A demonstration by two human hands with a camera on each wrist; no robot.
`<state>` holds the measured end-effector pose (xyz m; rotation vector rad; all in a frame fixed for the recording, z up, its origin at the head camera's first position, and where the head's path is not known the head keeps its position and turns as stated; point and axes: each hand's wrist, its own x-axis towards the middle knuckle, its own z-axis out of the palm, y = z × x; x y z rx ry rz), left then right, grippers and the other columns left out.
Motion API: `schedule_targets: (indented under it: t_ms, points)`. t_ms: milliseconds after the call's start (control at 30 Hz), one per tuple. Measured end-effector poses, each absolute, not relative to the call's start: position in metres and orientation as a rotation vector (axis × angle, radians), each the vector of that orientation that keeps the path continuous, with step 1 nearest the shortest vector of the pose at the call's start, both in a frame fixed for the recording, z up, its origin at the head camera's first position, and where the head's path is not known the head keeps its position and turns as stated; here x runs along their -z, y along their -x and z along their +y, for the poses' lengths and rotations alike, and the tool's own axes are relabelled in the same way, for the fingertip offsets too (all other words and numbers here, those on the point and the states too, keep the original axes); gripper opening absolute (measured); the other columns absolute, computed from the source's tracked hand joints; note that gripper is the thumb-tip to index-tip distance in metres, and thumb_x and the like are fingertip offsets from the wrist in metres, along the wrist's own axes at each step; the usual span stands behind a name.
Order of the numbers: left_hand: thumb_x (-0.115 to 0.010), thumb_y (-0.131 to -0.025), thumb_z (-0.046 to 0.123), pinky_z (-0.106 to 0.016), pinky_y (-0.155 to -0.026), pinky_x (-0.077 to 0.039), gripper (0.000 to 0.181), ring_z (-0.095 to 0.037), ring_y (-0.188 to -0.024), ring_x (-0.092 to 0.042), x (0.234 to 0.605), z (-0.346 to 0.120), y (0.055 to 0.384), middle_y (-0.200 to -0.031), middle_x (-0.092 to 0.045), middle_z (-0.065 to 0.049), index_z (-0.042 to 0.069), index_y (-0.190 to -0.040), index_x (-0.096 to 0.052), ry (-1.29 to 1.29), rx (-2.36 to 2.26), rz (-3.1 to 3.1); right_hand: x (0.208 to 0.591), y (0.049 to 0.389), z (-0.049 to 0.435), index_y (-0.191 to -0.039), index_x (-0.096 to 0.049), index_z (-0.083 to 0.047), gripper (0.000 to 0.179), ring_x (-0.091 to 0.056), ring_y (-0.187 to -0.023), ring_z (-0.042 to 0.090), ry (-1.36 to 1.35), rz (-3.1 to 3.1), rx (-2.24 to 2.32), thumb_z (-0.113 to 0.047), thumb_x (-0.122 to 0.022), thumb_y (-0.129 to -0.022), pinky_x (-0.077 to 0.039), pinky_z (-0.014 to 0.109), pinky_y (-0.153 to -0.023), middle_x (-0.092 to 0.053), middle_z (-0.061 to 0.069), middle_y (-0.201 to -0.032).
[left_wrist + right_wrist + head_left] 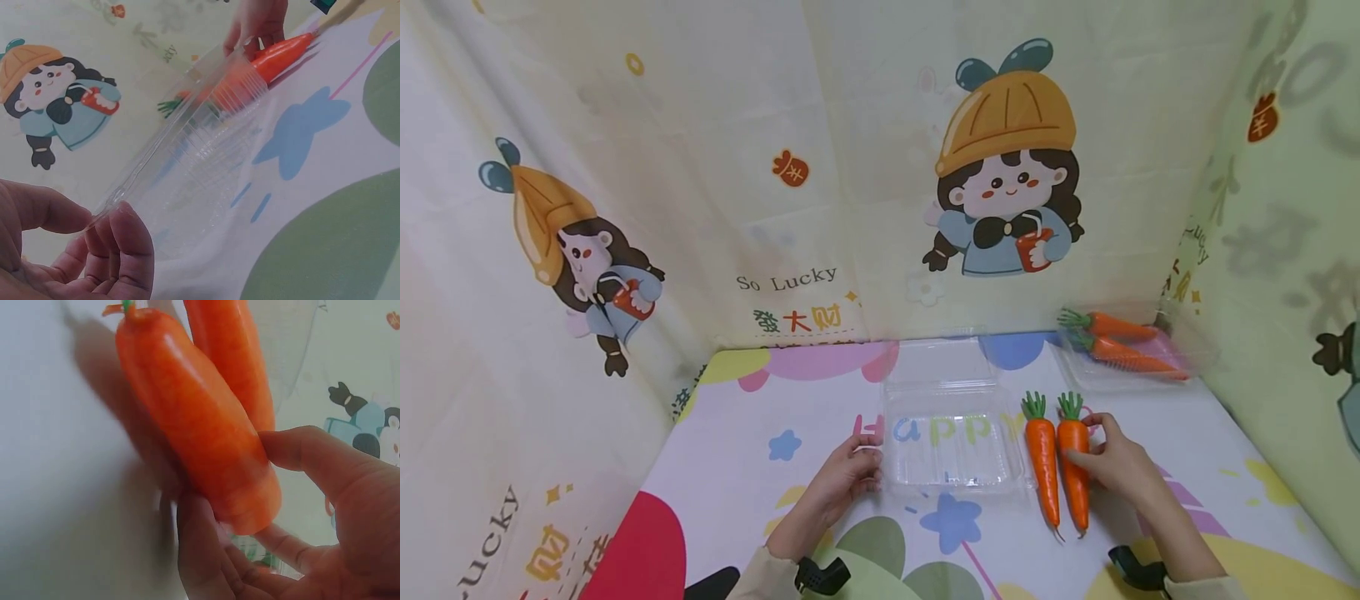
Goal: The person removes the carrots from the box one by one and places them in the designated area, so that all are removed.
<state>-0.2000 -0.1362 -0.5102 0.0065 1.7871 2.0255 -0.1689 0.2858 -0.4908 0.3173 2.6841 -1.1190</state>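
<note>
An empty clear plastic clamshell box (955, 486) lies on the table with its lid folded back. My left hand (850, 477) is at the box's left side, and in the left wrist view its thumb and fingers pinch the rim (120, 192). Two orange toy carrots with green tops lie side by side just right of the box. My right hand (1118, 460) holds the right carrot (1074, 436) between thumb and fingers. The left carrot (1041, 450) lies next to it, untouched, partly behind the held one in the right wrist view.
At the back right stands another clear plastic box (1198, 350) with two more carrots (1138, 360) inside. A patterned cloth (880, 167) walls in the table at the back and both sides. The tablecloth (730, 467) has colourful printed shapes.
</note>
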Motion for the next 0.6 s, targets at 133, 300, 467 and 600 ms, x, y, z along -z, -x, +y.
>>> schedule_targets:
  t_ms: [133, 300, 467, 600]
  points:
    - [-0.059, -0.101, 0.009, -0.022, -0.068, -0.054, 0.038, -0.011, -0.071, -0.057, 0.5109, -0.1364, 0.1998, -0.084, -0.056, -0.001, -0.005, -0.133, -0.043, -0.006, -2.022, 1.784, 0.4933, 0.1683, 0.2846, -0.14, -0.031, 0.001, 0.079, -0.058, -0.075, 0.023, -0.315, 2.675, 1.156, -0.043, -0.074, -0.092, -0.057, 0.034, -0.066, -0.059, 0.029, -0.106]
    - [-0.059, -0.101, 0.008, -0.022, -0.069, -0.053, 0.038, -0.011, -0.072, -0.057, 0.5106, -0.1365, 0.1997, -0.084, -0.056, -0.001, -0.005, -0.133, -0.043, -0.007, -2.029, 1.779, 0.4931, 0.1691, 0.2849, -0.138, -0.036, 0.002, 0.074, -0.063, -0.072, 0.018, -0.32, 2.695, 1.18, -0.044, -0.072, -0.093, -0.054, 0.032, -0.065, -0.061, 0.032, -0.114]
    - [-0.059, -0.1, 0.008, -0.022, -0.069, -0.054, 0.039, -0.011, -0.072, -0.057, 0.5102, -0.1365, 0.1994, -0.083, -0.057, 0.0, -0.006, -0.133, -0.043, -0.002, -2.032, 1.772, 0.49, 0.1689, 0.2857, -0.137, -0.038, 0.002, 0.069, -0.065, -0.074, 0.019, -0.303, 2.726, 1.165, -0.043, -0.069, -0.096, -0.052, 0.032, -0.065, -0.06, 0.034, -0.117]
    - [-0.059, -0.1, 0.008, -0.021, -0.069, -0.054, 0.04, -0.011, -0.072, -0.057, 0.5104, -0.1367, 0.1992, -0.083, -0.057, 0.0, -0.006, -0.133, -0.042, -0.004, -2.03, 1.768, 0.4883, 0.169, 0.2864, -0.138, -0.039, 0.003, 0.067, -0.063, -0.082, 0.024, -0.303, 2.733, 1.138, -0.042, -0.067, -0.097, -0.055, 0.035, -0.068, -0.057, 0.036, -0.122]
